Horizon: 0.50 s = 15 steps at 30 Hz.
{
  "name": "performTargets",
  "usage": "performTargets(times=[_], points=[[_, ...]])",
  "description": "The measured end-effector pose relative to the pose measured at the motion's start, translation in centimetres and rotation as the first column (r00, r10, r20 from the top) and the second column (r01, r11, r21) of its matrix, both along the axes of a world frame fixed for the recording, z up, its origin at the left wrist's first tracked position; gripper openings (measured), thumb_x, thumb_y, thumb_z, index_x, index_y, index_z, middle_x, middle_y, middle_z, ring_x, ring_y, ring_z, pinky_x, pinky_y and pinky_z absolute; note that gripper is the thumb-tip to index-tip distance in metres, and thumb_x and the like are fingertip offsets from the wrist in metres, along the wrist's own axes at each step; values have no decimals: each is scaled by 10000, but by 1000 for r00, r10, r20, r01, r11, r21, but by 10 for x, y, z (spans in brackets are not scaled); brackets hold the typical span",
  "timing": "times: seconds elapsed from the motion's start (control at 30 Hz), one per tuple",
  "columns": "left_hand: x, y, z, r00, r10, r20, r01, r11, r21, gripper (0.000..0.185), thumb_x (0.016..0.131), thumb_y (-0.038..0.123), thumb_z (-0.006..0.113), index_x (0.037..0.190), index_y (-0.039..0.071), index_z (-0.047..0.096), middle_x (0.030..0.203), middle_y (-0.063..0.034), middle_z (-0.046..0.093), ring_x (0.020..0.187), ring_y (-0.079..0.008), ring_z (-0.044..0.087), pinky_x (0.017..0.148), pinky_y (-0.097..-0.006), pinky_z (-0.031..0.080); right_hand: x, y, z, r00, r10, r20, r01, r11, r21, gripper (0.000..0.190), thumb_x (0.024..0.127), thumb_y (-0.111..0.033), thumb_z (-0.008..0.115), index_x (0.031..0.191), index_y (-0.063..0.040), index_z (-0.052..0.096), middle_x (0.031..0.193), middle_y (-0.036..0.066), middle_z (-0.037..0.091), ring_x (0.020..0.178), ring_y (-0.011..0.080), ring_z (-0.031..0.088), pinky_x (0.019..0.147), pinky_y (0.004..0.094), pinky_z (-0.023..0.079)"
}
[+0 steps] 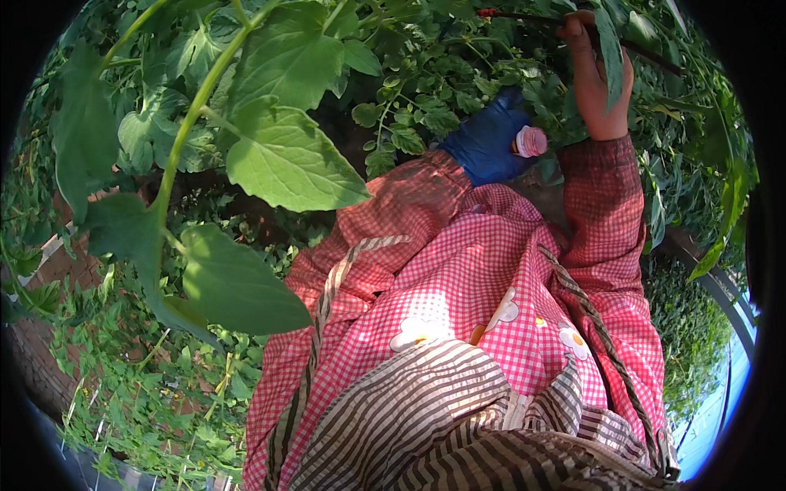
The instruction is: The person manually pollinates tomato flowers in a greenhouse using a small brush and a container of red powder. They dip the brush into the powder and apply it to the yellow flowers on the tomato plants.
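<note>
My left hand [488, 144] wears a blue glove and is closed around a small bottle [530, 142], whose pale pink top points toward me. Beyond it, at the upper right, my bare right hand [599, 80] is raised among the foliage. Its fingers are on a thin dark stick [651, 56] with a red tip at its left end. A leaf [609, 58] hangs in front of the right hand and hides part of the fingers. Small-leaved tomato-like shoots [408, 119] grow just left of the gloved hand.
A large leafy stem [184, 132] arches close to the camera at the left. Dense green plants surround both arms. A brick-paved strip [43, 362] lies at the far left, and a curved grey frame [715, 282] stands at the right. Fabric ties [331, 288] hang over my checked clothing.
</note>
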<state>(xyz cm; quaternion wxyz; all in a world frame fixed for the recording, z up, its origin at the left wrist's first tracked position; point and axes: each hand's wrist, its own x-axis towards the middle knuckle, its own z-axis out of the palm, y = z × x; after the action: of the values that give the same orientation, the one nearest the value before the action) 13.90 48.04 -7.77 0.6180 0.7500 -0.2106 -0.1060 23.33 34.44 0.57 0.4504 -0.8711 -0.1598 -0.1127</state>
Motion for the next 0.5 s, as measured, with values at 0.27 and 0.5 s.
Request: performTargets(times=[0.27, 0.5], points=[[-3, -8, -15, 990, 58, 127, -62, 998, 26, 412, 680, 282, 696, 974, 26, 560, 1127, -252, 483, 1138, -441, 409, 948, -468, 389, 1, 2, -1, 1000, -5, -14, 4, 999, -36, 266, 921, -217, 547, 1088, -13, 578, 900, 64, 656, 849, 117, 609, 772, 252, 457], [-1, 0, -3, 998, -54, 37, 50, 995, 90, 516, 703, 273, 709, 1118, 17, 541, 1337, -285, 348, 1256, -409, 336, 1011, -418, 354, 2, -4, 0, 999, -51, -6, 51, 998, -41, 274, 921, -230, 547, 1087, -14, 578, 904, 72, 660, 851, 122, 614, 770, 253, 458]])
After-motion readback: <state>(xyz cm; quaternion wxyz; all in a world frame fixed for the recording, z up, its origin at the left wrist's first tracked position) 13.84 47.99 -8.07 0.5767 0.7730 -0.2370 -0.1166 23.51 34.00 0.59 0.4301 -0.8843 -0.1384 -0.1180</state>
